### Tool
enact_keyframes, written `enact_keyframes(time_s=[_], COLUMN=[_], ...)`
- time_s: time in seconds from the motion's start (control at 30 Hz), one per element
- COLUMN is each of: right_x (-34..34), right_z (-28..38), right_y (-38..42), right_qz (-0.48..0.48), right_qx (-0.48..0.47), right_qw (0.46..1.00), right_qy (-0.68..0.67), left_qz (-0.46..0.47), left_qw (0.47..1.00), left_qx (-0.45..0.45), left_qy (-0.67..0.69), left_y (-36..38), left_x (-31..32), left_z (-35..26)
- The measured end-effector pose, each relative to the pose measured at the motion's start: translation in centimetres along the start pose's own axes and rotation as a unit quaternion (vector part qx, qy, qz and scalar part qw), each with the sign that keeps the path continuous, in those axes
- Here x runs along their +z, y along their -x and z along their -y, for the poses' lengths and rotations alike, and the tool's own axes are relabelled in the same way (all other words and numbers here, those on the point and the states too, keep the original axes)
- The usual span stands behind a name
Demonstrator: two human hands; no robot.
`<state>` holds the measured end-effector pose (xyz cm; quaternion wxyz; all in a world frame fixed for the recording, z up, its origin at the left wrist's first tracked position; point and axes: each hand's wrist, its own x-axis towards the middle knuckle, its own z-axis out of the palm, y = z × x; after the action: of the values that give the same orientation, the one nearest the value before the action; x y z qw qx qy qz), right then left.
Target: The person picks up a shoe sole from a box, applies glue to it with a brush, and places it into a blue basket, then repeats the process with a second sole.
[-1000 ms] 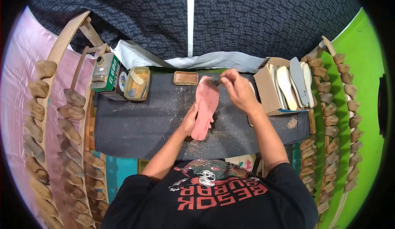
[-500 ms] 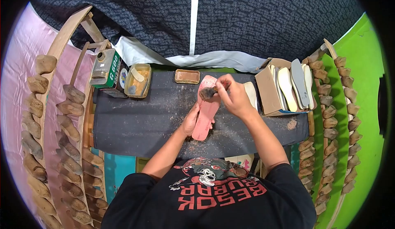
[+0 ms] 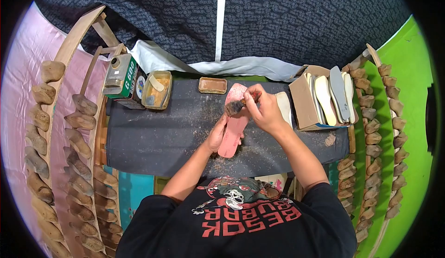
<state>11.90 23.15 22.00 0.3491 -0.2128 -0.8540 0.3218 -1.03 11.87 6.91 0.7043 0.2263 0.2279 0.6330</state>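
Note:
A pink shoe sole (image 3: 232, 137) is held up over the dark table in the head view, its wider end pointing away from me. My left hand (image 3: 217, 135) grips it from the left side, with fingertips showing past its right edge. In my right hand (image 3: 262, 108) is a brush (image 3: 235, 106) with a dark, messy head, which lies against the upper part of the sole. Pale specks cover the sole's far end. The brush handle is mostly hidden by my fingers.
On the dark table (image 3: 148, 142), strewn with crumbs, stand a metal can (image 3: 121, 79), a yellowish tub (image 3: 156, 90), a small brown tray (image 3: 212, 85), a cream insole (image 3: 284, 107) and a cardboard box (image 3: 306, 102) of insoles. Racks of wooden shoe lasts (image 3: 79, 142) flank both sides.
The brush and my right hand have shifted very slightly on the sole. The whole view has moved a little; both hands keep their hold.

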Motion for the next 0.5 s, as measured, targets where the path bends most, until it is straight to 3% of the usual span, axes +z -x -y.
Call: enact_keyframes(time_s=[0.1, 0.17, 0.23, 0.3, 0.43, 0.5], right_x=[-0.9, -1.8, -1.9, -0.9, 0.6, 0.3], right_z=[-0.9, -1.9, -1.7, -2.1, -0.9, -2.2], right_y=[-1.6, -2.9, -3.0, -1.9, 0.2, -0.8], right_qz=[-0.053, -0.101, -0.109, -0.101, -0.027, -0.087], right_qx=[0.038, 0.017, 0.037, -0.004, -0.025, -0.043], right_qw=[0.998, 0.993, 0.993, 0.994, 0.999, 0.995], right_qy=[-0.021, 0.055, 0.035, 0.035, 0.032, 0.021], left_qz=[0.006, 0.01, -0.009, -0.002, -0.002, 0.001], left_qw=[1.0, 1.0, 1.0, 1.0, 1.0, 1.0], left_qx=[-0.009, -0.004, 0.004, -0.003, 0.0, -0.002], left_qy=[-0.006, -0.002, -0.005, 0.003, -0.003, -0.009], left_y=[0.2, -0.1, -0.2, -0.1, -0.1, -0.1], left_x=[0.3, 0.3, 0.8, 0.3, -0.1, -0.2], left_z=[-0.3, 0.1, 0.0, 0.1, 0.0, 0.0])
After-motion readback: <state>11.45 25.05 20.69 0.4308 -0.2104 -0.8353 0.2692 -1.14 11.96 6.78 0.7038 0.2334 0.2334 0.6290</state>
